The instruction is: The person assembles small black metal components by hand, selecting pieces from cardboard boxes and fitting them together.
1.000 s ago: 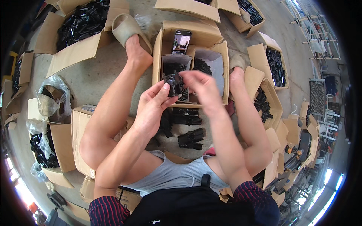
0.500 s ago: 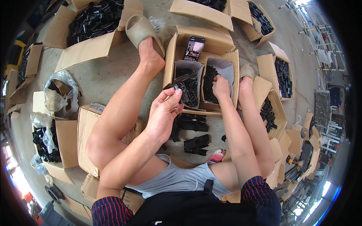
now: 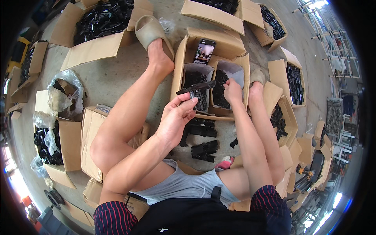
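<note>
Nearby, cardboard boxes ring left hand gripping black part.

Bare grey concrete floor. Open cardboard boxes of black plastic parts stand all round on it, some lined with clear plastic bags. Loose black clips lie directly on the concrete between the person's legs.

Black plastic parts, brown cardboard boxes, beige sandal, seemingly red-striped dark sleeves.
</note>
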`<act>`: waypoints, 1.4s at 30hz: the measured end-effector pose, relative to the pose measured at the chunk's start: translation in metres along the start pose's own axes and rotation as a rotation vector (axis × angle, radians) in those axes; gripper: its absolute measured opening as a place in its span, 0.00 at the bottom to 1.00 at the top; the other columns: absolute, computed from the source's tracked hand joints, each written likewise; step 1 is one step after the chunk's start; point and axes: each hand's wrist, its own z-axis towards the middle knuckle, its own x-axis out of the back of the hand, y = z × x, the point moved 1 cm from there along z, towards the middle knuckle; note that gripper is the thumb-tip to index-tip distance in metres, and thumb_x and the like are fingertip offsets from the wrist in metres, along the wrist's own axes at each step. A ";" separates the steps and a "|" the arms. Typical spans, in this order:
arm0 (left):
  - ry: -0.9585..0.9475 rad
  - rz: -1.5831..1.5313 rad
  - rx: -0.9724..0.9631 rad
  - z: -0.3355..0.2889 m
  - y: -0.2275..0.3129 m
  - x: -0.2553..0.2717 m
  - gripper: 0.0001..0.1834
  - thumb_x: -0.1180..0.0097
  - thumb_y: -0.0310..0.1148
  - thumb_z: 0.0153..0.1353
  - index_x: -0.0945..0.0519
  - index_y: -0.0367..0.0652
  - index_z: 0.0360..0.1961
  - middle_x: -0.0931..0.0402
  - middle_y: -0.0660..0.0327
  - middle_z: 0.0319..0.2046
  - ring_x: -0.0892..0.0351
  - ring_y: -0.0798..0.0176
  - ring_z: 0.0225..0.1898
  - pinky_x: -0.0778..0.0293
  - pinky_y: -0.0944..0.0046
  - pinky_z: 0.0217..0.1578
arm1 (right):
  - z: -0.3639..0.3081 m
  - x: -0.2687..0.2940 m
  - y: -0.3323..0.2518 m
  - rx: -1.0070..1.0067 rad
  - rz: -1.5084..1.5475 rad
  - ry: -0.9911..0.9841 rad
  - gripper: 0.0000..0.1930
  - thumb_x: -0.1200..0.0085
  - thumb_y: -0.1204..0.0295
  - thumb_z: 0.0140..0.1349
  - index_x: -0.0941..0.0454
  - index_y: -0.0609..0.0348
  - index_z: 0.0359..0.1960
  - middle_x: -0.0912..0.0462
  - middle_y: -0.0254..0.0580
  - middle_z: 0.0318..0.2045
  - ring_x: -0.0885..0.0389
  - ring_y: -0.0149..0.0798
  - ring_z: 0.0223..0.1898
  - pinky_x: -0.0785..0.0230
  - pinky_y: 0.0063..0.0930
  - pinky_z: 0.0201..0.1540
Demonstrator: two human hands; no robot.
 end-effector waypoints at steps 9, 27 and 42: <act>0.045 0.032 -0.115 -0.001 -0.013 -0.004 0.14 0.33 0.31 0.63 0.22 0.45 0.48 0.19 0.70 0.38 0.26 0.78 0.35 0.30 0.75 0.40 | -0.113 0.088 -0.135 -0.057 1.219 -0.094 0.10 0.36 0.79 0.62 0.19 0.67 0.44 0.13 0.39 0.35 0.17 0.27 0.34 0.24 0.19 0.38; 0.060 0.128 -0.329 0.000 -0.027 -0.005 0.13 0.34 0.25 0.62 0.21 0.41 0.48 0.17 0.65 0.42 0.21 0.76 0.42 0.28 0.72 0.43 | -0.143 0.066 -0.166 -0.053 1.169 0.212 0.07 0.33 0.79 0.60 0.15 0.67 0.40 0.13 0.37 0.35 0.19 0.25 0.36 0.26 0.19 0.41; 0.087 0.099 -0.353 -0.009 -0.021 -0.007 0.13 0.34 0.23 0.61 0.21 0.38 0.46 0.17 0.62 0.42 0.21 0.72 0.44 0.25 0.69 0.49 | -0.151 0.066 -0.168 -0.131 1.329 0.076 0.10 0.38 0.78 0.65 0.18 0.66 0.47 0.15 0.39 0.42 0.19 0.27 0.42 0.27 0.20 0.47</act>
